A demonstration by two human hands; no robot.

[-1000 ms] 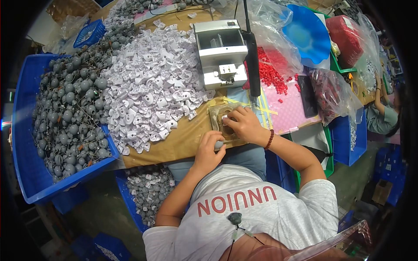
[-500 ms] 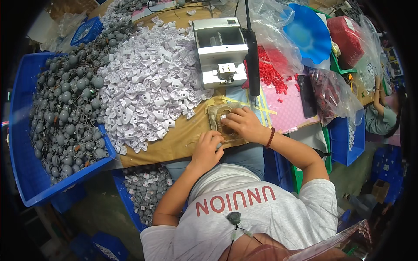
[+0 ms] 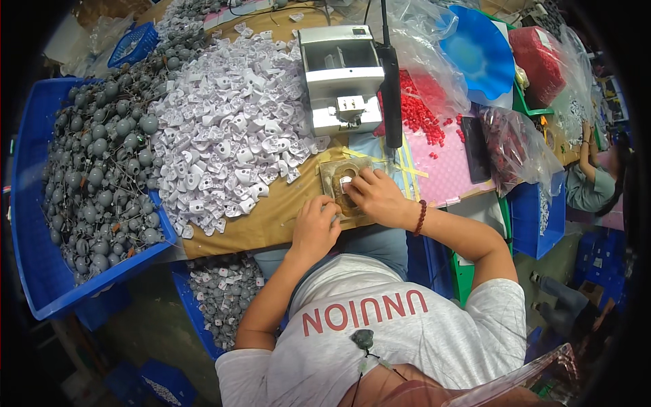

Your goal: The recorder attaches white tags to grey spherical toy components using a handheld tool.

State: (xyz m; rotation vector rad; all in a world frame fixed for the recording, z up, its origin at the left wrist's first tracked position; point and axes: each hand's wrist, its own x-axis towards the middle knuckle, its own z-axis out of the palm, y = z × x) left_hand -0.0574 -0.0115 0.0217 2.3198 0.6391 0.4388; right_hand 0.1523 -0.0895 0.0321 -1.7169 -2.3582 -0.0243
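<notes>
A square metal fixture [image 3: 332, 173] with a rounded hollow lies on the tan-covered table in front of me. At the hollow, a small white plastic part [image 3: 346, 182] shows beside the fingertips of my right hand [image 3: 380, 197], whose fingers are bent and closed on it. My left hand [image 3: 316, 222] rests at the fixture's near left corner, fingers curled together. Something small and greyish peeks out by its fingertips, too hidden to name. A large heap of white plastic parts [image 3: 230, 129] lies to the left of the fixture.
A silver machine [image 3: 341, 81] stands just beyond the fixture, a black upright bar [image 3: 391, 102] beside it. Grey balls with wires fill a blue bin [image 3: 30, 203] at left. Red pieces [image 3: 424, 112], a dark phone [image 3: 477, 150] and a blue basin [image 3: 478, 51] are at right. Another person [image 3: 588, 183] works far right.
My left hand has shifted slightly left and up along the fixture's edge. The right hand stays over the hollow with its fingers a little changed. The whole view has moved slightly.
</notes>
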